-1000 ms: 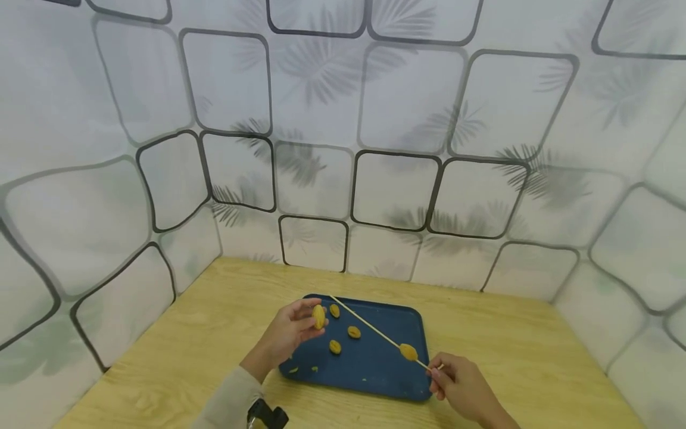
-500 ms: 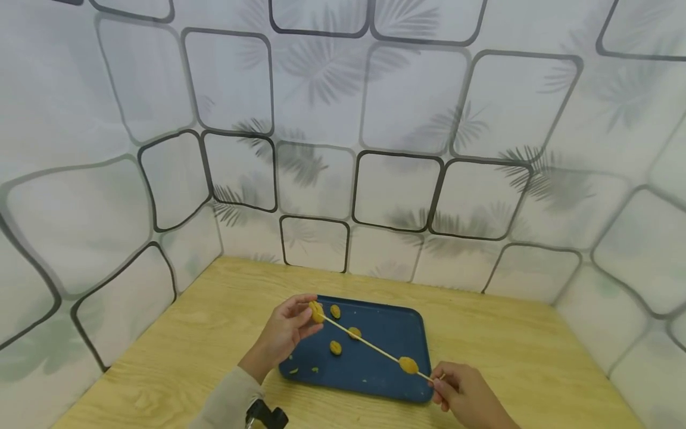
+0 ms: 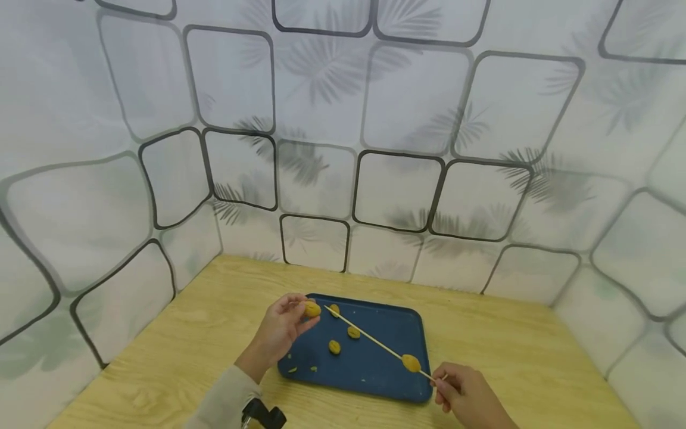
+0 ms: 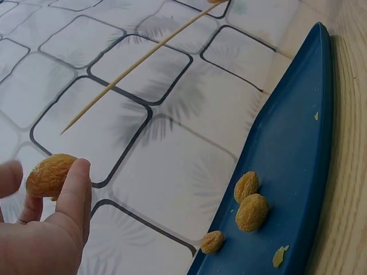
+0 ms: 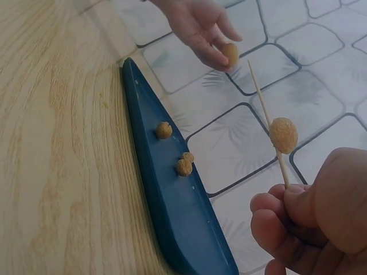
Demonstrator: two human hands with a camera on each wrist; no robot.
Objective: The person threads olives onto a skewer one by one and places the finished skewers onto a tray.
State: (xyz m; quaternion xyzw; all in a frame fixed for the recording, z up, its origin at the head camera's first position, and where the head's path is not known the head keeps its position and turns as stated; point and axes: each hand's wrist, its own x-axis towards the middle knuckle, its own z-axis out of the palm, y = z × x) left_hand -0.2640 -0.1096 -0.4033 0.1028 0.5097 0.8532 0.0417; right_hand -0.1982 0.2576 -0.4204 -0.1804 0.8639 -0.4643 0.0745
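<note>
My left hand point(image 3: 278, 330) pinches a wrinkled amber dried fruit point(image 4: 50, 175) between thumb and fingers, over the far left corner of the blue tray point(image 3: 375, 381). In my right hand point(image 3: 462, 387) is the blunt end of a thin wooden skewer point(image 3: 375, 342), gripped by thumb and fingers. One similar fruit point(image 5: 283, 135) is threaded on it, a short way ahead of that grip. The skewer slants across above the tray, its pointed tip close to the left hand's fruit with a small gap, as the left wrist view shows.
Several more dried fruits point(image 3: 334, 347) lie on the tray's left half, with small pale scraps point(image 3: 292, 370) near its front left edge. The tray sits on a wood-grain table point(image 3: 177, 345). A patterned curtain point(image 3: 316, 179) surrounds the table behind and at both sides.
Half a second ago the skewer's tip met the left hand's fruit; now the two are apart. That fruit has turned from upright to lying sideways in the fingers. The right hand has lowered slightly.
</note>
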